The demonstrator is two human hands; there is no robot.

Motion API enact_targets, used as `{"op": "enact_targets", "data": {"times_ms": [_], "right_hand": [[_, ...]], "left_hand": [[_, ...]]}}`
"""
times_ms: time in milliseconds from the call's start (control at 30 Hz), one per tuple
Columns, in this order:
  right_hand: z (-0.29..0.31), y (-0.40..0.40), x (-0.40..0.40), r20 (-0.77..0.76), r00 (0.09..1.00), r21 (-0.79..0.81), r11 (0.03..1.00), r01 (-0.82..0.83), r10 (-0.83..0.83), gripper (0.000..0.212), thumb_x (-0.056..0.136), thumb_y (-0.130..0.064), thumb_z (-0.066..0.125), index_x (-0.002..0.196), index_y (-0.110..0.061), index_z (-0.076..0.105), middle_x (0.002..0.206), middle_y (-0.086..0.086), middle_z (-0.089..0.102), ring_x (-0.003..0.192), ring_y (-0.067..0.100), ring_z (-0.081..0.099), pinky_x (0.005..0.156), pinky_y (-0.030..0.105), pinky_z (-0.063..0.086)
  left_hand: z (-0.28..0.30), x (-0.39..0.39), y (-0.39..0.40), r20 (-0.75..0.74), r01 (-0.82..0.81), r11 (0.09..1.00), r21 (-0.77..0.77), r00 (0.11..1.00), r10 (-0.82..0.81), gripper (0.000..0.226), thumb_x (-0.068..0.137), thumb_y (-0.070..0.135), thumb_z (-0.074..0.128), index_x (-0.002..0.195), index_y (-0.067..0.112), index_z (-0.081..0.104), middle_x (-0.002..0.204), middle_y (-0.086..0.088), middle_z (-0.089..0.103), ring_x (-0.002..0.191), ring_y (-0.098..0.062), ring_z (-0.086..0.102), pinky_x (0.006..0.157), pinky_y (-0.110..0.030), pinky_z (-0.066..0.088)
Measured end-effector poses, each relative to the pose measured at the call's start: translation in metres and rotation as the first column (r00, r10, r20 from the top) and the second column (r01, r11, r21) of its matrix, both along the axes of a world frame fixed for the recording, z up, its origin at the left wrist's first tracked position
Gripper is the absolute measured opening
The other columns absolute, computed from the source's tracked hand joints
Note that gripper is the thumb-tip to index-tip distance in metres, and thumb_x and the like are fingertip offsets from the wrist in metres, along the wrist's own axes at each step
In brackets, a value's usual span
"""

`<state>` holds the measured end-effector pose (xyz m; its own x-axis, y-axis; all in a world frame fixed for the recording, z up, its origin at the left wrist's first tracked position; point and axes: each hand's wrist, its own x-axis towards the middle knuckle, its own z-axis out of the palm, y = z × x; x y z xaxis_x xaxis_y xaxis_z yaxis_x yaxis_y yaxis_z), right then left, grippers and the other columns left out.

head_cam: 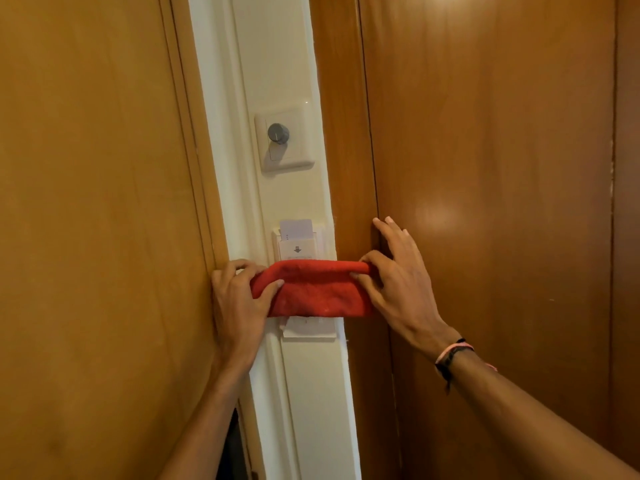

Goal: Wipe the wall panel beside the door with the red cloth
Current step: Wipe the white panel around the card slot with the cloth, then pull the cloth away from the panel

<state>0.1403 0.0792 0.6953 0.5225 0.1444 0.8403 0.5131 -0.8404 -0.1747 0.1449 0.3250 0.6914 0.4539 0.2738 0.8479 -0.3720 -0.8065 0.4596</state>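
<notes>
Both hands, left hand [239,299] and right hand [398,282], pinch opposite ends of the red cloth [311,289], stretched sideways across the white wall panel [311,393] (right fingers partly splayed).

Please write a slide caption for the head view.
Both hands, left and right, press folded red cloth against cream wall panel.

This looks like the entry of a hotel room. A narrow cream wall panel [277,64] runs between glossy wooden panelling [485,133] and a wooden door [86,168]. On it sits a key-card holder [298,245] with a white card [296,227] slotted in (a down arrow marks the slot) — and above it a round dimmer knob [278,133] on a cream switch plate [294,157].
</notes>
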Motion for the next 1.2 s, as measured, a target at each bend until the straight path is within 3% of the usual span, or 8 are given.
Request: {"op": "enact_targets", "data": {"times_ms": [200,333,500,633,800,900,1033,1200], "right_hand": [[-0.005,-0.026,-0.026,0.054,0.999,0.158,0.987,-0.013,0.005,0.027,0.096,-0.036,0.066,0.113,-0.015,0.069,0.143,0.006,0.060,0.141,0.022,0.048,0.117,0.040,0.039],[-0.011,-0.058,-0.047,0.054,0.996,0.321,0.944,-0.083,0.069,0.017,0.097,-0.032,0.064,0.110,-0.021,0.064,0.108,-0.005,0.071,0.099,0.013,0.067,0.083,0.042,0.062],[-0.036,-0.107,-0.079,0.034,0.998,0.442,0.895,-0.061,0.051,0.010,0.096,-0.031,0.064,0.104,-0.029,0.058,0.081,-0.020,0.061,0.074,-0.010,0.062,0.060,0.006,0.048],[-0.075,-0.145,-0.103,-0.051,0.998,0.524,0.850,0.045,-0.021,0.010,0.094,-0.026,0.069,0.099,-0.028,0.061,0.081,-0.019,0.063,0.071,-0.009,0.060,0.062,0.005,0.046],[-0.150,-0.189,-0.131,-0.278,0.956,0.561,0.791,0.243,-0.096,0.011,0.091,-0.029,0.073,0.099,-0.022,0.070,0.084,-0.012,0.070,0.075,-0.001,0.065,0.065,0.008,0.051],[-0.207,-0.217,-0.147,-0.499,0.862,0.534,0.753,0.384,-0.086,0.011,0.091,-0.029,0.075,0.098,-0.023,0.070,0.082,-0.019,0.068,0.073,-0.010,0.066,0.063,0.000,0.048],[-0.303,-0.250,-0.167,-0.801,0.599,0.432,0.679,0.594,-0.014,0.008,0.091,-0.026,0.076,0.094,-0.021,0.071,0.078,-0.016,0.065,0.069,-0.002,0.062,0.051,-0.001,0.044],[-0.427,-0.273,-0.197,-0.941,0.251,0.334,0.499,0.800,0.228,0.009,0.091,-0.011,0.071,0.086,-0.018,0.069,0.082,0.001,0.065,0.082,0.021,0.063,0.076,0.037,0.058]], "left_hand": [[-0.002,-0.020,-0.024,-0.014,0.230,0.972,-0.044,0.973,-0.231,0.035,0.078,0.047,0.074,0.100,0.023,0.061,0.100,0.004,0.065,0.090,-0.010,0.059,0.078,-0.027,0.058],[-0.008,-0.037,-0.065,-0.003,0.363,0.932,-0.017,0.932,-0.363,0.031,0.080,0.042,0.075,0.099,0.023,0.059,0.088,0.012,0.062,0.080,0.008,0.060,0.065,0.002,0.048],[-0.027,-0.048,-0.124,-0.039,0.496,0.868,-0.033,0.867,-0.497,0.025,0.080,0.032,0.079,0.088,0.020,0.059,0.080,0.011,0.060,0.077,0.006,0.059,0.062,-0.002,0.045],[-0.064,-0.051,-0.165,-0.166,0.566,0.823,-0.053,0.808,-0.566,0.026,0.078,0.029,0.081,0.084,0.014,0.060,0.080,0.002,0.063,0.074,-0.009,0.059,0.064,-0.020,0.047],[-0.137,-0.061,-0.216,-0.369,0.629,0.765,-0.140,0.683,-0.630,0.026,0.075,0.037,0.081,0.084,0.023,0.061,0.075,0.017,0.058,0.070,0.009,0.057,0.058,-0.001,0.040],[-0.198,-0.070,-0.247,-0.533,0.633,0.737,-0.239,0.549,-0.644,0.025,0.074,0.038,0.082,0.083,0.025,0.063,0.074,0.016,0.059,0.068,0.008,0.058,0.054,-0.003,0.042],[-0.298,-0.088,-0.280,-0.748,0.557,0.746,-0.366,0.300,-0.591,0.024,0.074,0.032,0.083,0.086,0.021,0.066,0.076,0.013,0.062,0.068,0.002,0.057,0.056,-0.013,0.041],[-0.422,-0.124,-0.303,-0.814,0.294,0.762,-0.577,-0.123,-0.568,0.022,0.083,0.019,0.075,0.102,0.015,0.064,0.094,-0.002,0.066,0.089,-0.019,0.064,0.068,-0.025,0.049]]}}
